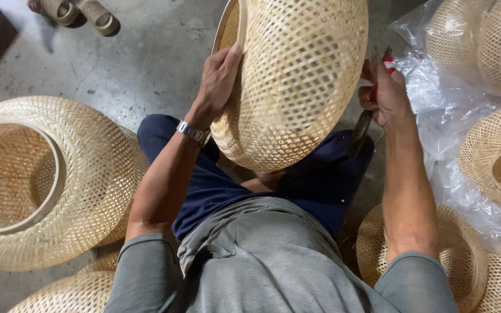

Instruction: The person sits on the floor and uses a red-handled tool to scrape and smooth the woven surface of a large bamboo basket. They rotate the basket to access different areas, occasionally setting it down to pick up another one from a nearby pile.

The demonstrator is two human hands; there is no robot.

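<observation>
A pale woven bamboo basket (297,75), dome-shaped with an open lattice, rests tilted over my lap. My left hand (218,78), with a metal wristwatch on the wrist, grips its left side just below the rim. My right hand (384,95) is at the basket's right side and is closed on a red-handled cutting tool (366,119) whose dark end points down along my leg. I sit with legs in dark blue shorts.
A big woven basket with a round wooden rim (42,174) lies on the concrete floor at left. More baskets (494,156) lie on clear plastic sheeting at right. Others sit near my right elbow (465,261) and at bottom left. A pair of sandals (82,13) is at top left.
</observation>
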